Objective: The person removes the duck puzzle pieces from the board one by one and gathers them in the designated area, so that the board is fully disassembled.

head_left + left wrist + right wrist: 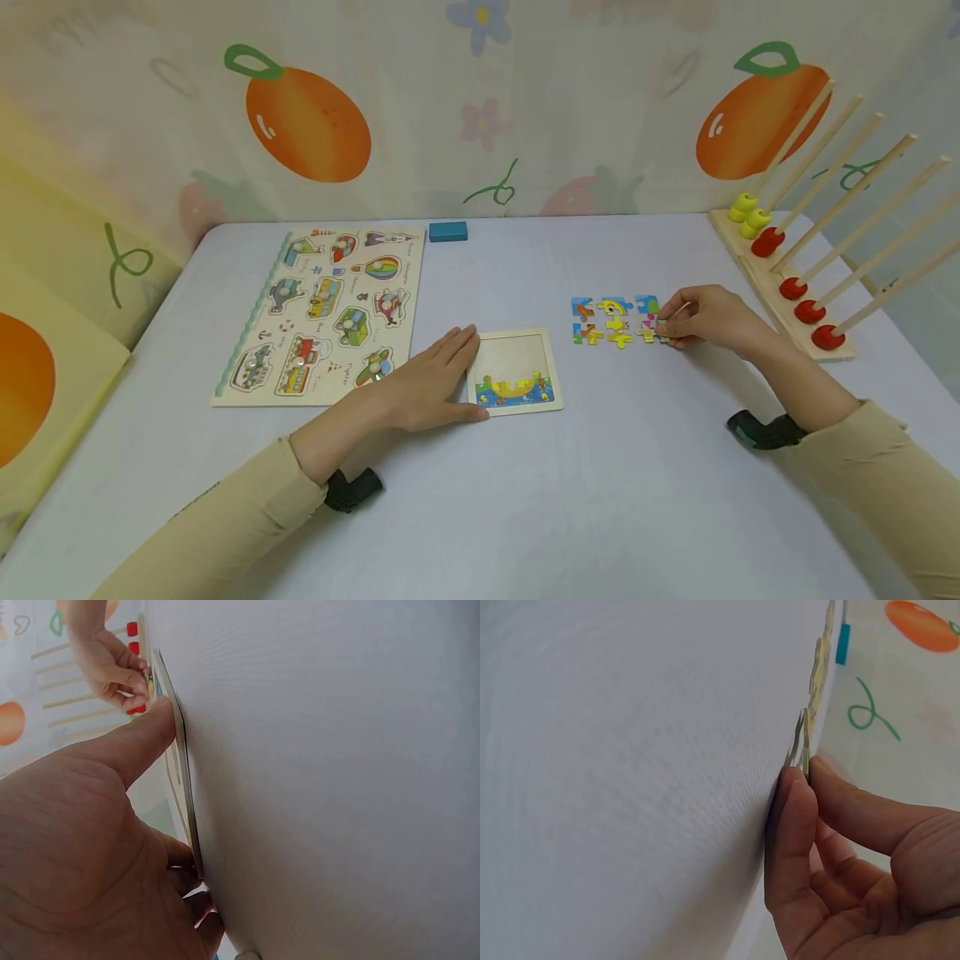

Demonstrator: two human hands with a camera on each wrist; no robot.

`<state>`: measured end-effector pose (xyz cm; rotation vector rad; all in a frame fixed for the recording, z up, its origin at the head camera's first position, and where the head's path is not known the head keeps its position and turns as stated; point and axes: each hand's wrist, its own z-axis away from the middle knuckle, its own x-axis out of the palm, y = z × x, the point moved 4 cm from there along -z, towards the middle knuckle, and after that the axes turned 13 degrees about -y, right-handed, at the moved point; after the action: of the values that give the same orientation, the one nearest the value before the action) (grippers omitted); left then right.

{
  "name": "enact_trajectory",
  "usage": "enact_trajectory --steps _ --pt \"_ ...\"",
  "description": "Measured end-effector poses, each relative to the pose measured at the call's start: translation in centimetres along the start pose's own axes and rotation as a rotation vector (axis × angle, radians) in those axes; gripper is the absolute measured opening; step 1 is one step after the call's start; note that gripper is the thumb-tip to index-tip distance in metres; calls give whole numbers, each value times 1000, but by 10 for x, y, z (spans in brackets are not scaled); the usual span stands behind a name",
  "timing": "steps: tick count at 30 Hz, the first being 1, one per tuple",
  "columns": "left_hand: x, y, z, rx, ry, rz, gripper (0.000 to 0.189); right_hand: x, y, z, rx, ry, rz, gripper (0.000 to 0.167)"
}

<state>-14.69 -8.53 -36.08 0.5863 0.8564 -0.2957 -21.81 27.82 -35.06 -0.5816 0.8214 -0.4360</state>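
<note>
My left hand [427, 385] lies at the left side of a small wooden puzzle tray [513, 348], fingers straight along its edge and thumb at its lower left corner. Joined pieces fill the lower part of the tray with a yellow and blue picture [514, 389]. To the right, my right hand [708, 317] pinches a jigsaw piece [647, 328] between thumb and fingers, at the right end of a group of loose pieces [617, 323]. In the right wrist view the thumb [855, 810] and index finger meet at the piece's edge, low over the table.
A large peg puzzle board [322, 308] with vehicle pictures lies at the left. Behind it sits a teal block [448, 232]. A wooden counting rack [787, 292] with upright rods and red and yellow beads stands at the right edge. A printed curtain [420, 108] hangs behind the table.
</note>
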Motion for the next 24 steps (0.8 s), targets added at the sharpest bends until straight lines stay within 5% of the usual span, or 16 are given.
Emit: enact_trajectory --steps 24 --pt "0 0 0 -1 -2 -14 99 0 -3 1 17 54 29 37"
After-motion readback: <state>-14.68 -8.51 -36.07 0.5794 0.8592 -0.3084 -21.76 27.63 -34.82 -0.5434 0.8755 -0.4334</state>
